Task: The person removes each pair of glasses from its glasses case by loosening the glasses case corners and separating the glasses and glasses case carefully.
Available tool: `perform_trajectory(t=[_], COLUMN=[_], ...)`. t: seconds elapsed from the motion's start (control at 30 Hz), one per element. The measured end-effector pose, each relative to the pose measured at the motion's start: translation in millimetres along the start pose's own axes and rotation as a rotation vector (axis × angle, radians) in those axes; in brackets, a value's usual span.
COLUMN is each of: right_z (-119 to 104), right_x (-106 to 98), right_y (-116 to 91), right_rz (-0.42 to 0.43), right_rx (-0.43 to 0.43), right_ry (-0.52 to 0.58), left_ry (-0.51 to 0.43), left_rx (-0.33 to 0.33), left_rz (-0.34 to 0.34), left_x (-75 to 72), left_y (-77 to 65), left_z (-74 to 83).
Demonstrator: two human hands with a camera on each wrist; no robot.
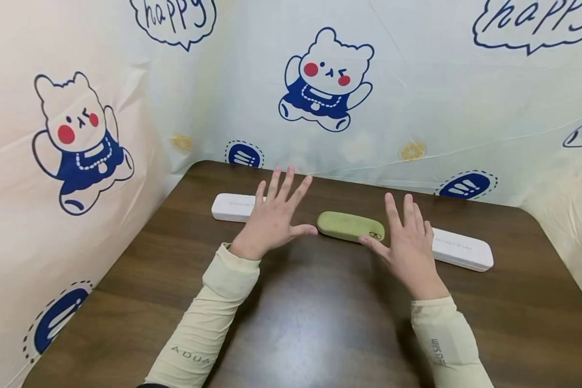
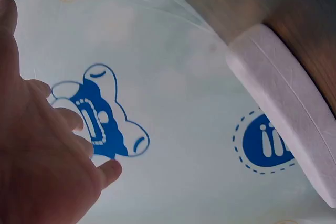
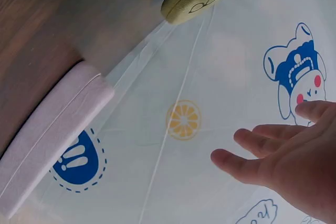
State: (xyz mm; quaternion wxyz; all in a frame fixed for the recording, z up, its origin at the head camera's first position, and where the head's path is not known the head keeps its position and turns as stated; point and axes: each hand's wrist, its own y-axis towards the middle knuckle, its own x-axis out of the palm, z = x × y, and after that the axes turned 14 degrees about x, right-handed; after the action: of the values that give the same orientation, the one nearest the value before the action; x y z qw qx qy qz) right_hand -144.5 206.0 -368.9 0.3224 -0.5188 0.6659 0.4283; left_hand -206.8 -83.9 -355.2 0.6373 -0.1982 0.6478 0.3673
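A green glasses case point(image 1: 346, 225) with a small glasses drawing lies in the middle of the table, between the two hands. Fingers spread, the left hand point(image 1: 276, 218) hovers over the right part of a white glasses case point(image 1: 233, 207) and hides that end of it. The right hand point(image 1: 409, 245), also with straight fingers, overlaps the left end of a second white glasses case point(image 1: 463, 249). Its thumb tip overlaps the green case's lower edge in the head view. Neither hand holds anything. Each wrist view shows a white case point(image 2: 289, 98) beyond the palm.
The brown wooden table point(image 1: 310, 323) has rounded far corners. A pale cloth curtain point(image 1: 252, 81) with printed bears surrounds it at the back and sides. Light-coloured sleeves point(image 1: 208, 318) cover both forearms.
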Motion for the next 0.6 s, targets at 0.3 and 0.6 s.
perform_trajectory(t=[0.3,0.6], right_z=[-19.4,-55.0], right_x=[12.6,31.0], right_y=[6.3,15.3], right_rz=[0.007,-0.143], right_rx=[-0.103,-0.113], right_ry=[0.086,0.133], left_ry=[-0.149,-0.316], left_rx=[-0.096,-0.330], left_rz=[-0.039,-0.029], left_x=[-22.3,-25.2], left_y=[-12.6,-44.7], left_z=[-38.5,-106.6])
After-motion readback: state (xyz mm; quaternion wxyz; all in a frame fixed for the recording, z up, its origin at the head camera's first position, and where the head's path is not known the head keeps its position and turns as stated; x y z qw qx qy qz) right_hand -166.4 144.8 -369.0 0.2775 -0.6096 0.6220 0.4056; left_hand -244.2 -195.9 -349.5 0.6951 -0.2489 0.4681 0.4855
